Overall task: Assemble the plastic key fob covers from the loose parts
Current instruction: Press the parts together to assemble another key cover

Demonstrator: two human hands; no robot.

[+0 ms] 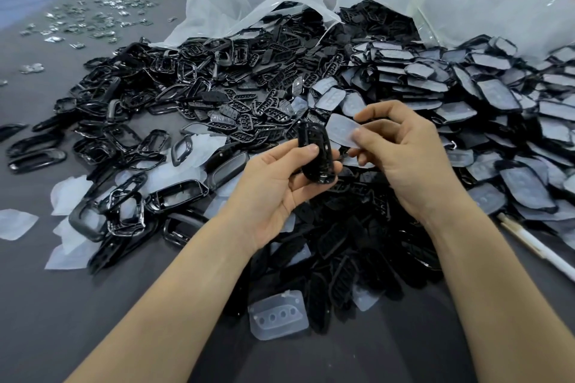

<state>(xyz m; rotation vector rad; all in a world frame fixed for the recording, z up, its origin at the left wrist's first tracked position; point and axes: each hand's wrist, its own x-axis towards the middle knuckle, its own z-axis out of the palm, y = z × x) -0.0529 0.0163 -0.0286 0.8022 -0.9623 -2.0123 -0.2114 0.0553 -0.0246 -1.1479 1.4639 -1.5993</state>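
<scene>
My left hand (273,190) grips a glossy black key fob frame (315,154), held upright above the pile with the thumb across its front. My right hand (401,155) pinches a translucent button pad (343,130) between thumb and fingers, right beside the frame's upper edge. The pad and frame look close to touching. A big heap of black frames (140,140), black perforated inserts (249,115) and film-covered black panels (466,96) covers the grey table (77,305) behind and under my hands.
Two large plastic bags (255,0) lie open at the back, spilling parts. Another translucent pad (280,314) lies near the front. A white stick (535,246) lies at the right. Small shiny pieces (93,22) are scattered at the far left.
</scene>
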